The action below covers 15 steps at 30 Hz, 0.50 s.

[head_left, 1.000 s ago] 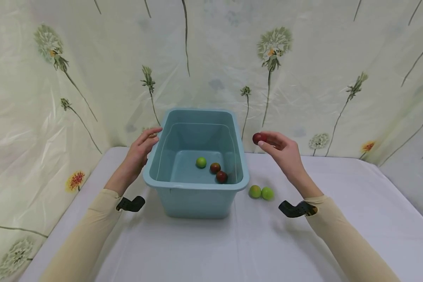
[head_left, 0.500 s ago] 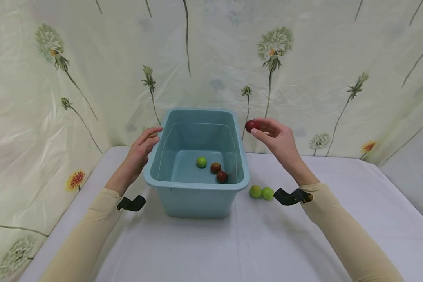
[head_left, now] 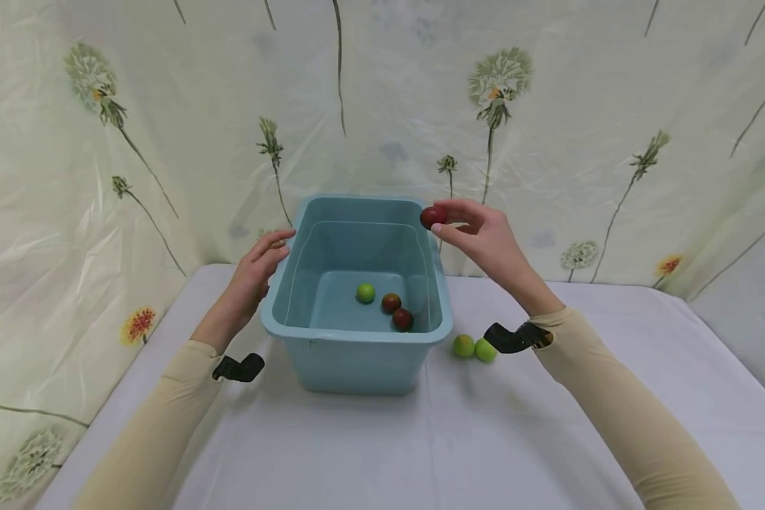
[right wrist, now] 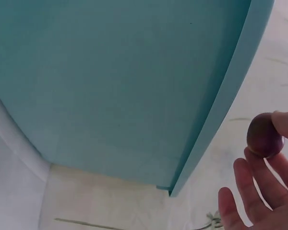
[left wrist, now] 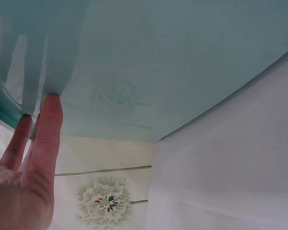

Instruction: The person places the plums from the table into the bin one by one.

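Observation:
A light blue plastic tub (head_left: 357,361) stands on the table. On its floor lie a green fruit (head_left: 365,292) and two dark red ones, the nearer fruit (head_left: 402,319) by the right wall. My left hand (head_left: 245,283) rests its extended fingertips on the tub's outer left wall; a finger (left wrist: 49,120) touches it in the left wrist view. Above the tub's right rim, my right hand (head_left: 487,241) pinches a small, round, dark red plum-like fruit (head_left: 433,217) between thumb and fingers. The right wrist view shows this fruit (right wrist: 265,136) outside the rim, with the other fingers spread.
Two green fruits (head_left: 474,348) sit side by side on the white tablecloth (head_left: 357,453), right of the tub. A curtain (head_left: 382,92) printed with dandelions hangs behind and along the sides. Black camera mounts (head_left: 513,338) are strapped to both wrists.
My right hand has moved up and left with the dark red plum-like fruit, from beside the tub to above its right rim. My left hand stays on the tub.

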Available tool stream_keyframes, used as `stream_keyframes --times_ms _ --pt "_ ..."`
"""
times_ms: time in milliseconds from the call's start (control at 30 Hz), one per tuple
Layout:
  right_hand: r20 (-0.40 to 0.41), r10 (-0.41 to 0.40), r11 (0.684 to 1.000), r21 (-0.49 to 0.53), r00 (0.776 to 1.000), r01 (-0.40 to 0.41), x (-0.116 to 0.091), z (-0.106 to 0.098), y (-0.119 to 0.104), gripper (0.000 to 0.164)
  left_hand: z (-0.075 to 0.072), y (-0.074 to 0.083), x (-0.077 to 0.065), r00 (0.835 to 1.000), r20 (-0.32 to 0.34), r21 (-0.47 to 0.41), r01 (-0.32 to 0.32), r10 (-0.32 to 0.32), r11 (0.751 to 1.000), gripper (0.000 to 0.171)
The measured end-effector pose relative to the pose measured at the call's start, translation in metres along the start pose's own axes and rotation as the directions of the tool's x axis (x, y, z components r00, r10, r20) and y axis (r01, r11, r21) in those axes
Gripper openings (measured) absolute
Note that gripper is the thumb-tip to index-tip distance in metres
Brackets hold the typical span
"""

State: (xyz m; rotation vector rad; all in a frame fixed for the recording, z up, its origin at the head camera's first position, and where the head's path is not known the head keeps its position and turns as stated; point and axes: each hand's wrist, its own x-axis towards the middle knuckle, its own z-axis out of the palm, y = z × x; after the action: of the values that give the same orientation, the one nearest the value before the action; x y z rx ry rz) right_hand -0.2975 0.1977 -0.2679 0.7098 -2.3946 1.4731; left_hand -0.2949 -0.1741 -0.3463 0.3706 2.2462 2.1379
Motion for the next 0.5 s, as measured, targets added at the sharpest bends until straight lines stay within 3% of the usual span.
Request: stream_keyframes --times_ms 500 --pt "0.147 -0.061 0.996 -0.049 0.987 0.069 0.020 0.025 -0.003 0.040 0.000 0.000 0.000 1.000 -0.002 0.007 -0.005 0.005 1.000 0.049"
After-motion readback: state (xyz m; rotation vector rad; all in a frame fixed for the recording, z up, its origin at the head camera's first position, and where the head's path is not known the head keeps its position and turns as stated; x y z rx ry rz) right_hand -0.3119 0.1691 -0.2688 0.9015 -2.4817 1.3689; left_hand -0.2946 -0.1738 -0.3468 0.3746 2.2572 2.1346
